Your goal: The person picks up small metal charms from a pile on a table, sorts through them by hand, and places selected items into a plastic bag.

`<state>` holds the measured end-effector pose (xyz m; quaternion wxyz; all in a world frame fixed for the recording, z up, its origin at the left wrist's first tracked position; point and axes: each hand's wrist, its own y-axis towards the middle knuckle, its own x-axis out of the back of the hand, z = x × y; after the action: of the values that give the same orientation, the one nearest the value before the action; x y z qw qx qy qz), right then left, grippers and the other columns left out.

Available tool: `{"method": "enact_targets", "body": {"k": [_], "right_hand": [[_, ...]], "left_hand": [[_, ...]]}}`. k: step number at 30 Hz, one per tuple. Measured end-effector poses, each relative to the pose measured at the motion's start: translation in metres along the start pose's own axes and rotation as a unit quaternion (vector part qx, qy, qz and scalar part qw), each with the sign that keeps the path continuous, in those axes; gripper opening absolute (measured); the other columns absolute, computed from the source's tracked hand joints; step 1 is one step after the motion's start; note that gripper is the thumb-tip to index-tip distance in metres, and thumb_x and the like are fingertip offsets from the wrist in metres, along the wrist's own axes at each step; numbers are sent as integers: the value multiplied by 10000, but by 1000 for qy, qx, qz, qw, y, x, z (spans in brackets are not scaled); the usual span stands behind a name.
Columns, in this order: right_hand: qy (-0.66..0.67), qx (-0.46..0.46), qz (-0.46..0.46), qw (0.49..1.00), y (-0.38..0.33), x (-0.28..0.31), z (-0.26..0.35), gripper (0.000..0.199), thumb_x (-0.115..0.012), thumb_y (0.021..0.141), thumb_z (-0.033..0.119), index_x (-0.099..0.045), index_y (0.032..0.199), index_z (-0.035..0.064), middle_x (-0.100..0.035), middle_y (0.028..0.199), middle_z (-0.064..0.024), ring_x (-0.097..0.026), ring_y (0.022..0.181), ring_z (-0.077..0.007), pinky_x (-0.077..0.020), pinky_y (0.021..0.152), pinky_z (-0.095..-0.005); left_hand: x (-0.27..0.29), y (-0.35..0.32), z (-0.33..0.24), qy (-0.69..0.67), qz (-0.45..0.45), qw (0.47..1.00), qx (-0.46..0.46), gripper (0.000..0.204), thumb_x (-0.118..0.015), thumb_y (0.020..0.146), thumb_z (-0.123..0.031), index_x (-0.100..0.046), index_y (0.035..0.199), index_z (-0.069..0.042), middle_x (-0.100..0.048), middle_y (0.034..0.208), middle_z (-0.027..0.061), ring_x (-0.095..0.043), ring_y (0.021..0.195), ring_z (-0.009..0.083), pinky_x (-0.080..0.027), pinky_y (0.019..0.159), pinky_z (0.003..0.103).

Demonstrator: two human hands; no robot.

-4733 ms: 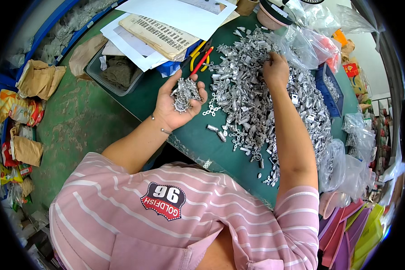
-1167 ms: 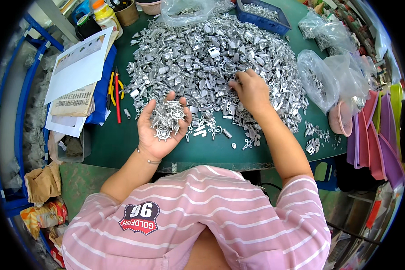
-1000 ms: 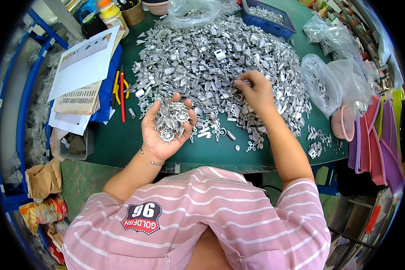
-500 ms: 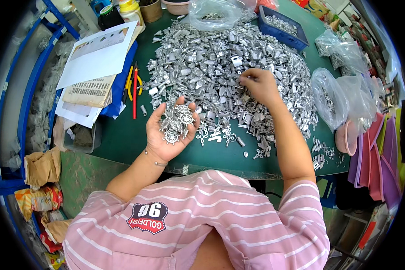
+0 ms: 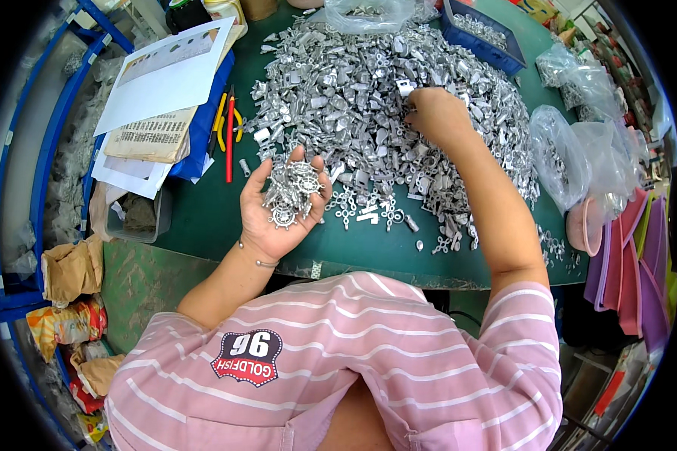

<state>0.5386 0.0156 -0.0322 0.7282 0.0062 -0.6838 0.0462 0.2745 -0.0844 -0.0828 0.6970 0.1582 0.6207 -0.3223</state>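
My left hand, palm up and fingers curled, cradles a clump of silver ship-wheel charms above the near part of the table. Farther off, my right hand reaches into a wide heap of small silver metal parts. Its fingertips point down at the parts and are partly hidden, so what they pinch, if anything, does not show. A few loose pieces, among them ring-shaped parts, lie on the green table between the heap and me.
Papers, red-and-yellow-handled tools and a clear plastic tub sit at the left. A blue tray of parts stands far right. Plastic bags of parts and a pink cup line the right side.
My right hand has moved slightly farther into the heap, its fingers now lower among the parts. My left hand still holds the ship-wheel charms. The whole view has shifted a little.
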Motion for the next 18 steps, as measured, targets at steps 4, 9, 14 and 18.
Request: {"method": "enact_targets", "body": {"k": [4, 9, 14, 18], "right_hand": [[270, -9, -95, 958, -8, -11, -32, 221, -712, 743, 220, -676, 878, 49, -655, 725, -89, -621, 658, -207, -475, 623, -327], [790, -71, -40, 607, -39, -19, -45, 165, -683, 780, 153, -576, 863, 59, -563, 717, 20, -504, 585, -55, -290, 415, -183], [657, -54, 39, 751, -33, -24, -13, 122, -629, 811, 135, -561, 890, 72, -550, 702, 22, -495, 571, -59, -333, 433, -189], [72, 51, -133, 987, -25, -50, 1, 194, -666, 778, 151, -623, 909, 15, -623, 768, -117, -613, 707, -239, -478, 645, -342]], "left_hand": [[3, -5, -5, 6, -7, 1000, -10, 381, -592, 841, -314, -561, 1179, -142, -483, 1205, 122, -456, 1067, 268, -475, 788, 365], [4, -2, -10, 6, -13, 1000, -11, 375, -598, 838, -305, -568, 1173, -141, -490, 1206, 126, -456, 1069, 271, -473, 793, 363], [2, 4, -4, 10, -13, 1000, 2, 371, -601, 835, -302, -571, 1170, -143, -493, 1209, 127, -457, 1064, 269, -472, 792, 363], [0, 3, 0, 9, -14, 1000, 1, 378, -604, 832, -303, -568, 1175, -149, -489, 1209, 126, -459, 1059, 268, -470, 783, 360]]}}
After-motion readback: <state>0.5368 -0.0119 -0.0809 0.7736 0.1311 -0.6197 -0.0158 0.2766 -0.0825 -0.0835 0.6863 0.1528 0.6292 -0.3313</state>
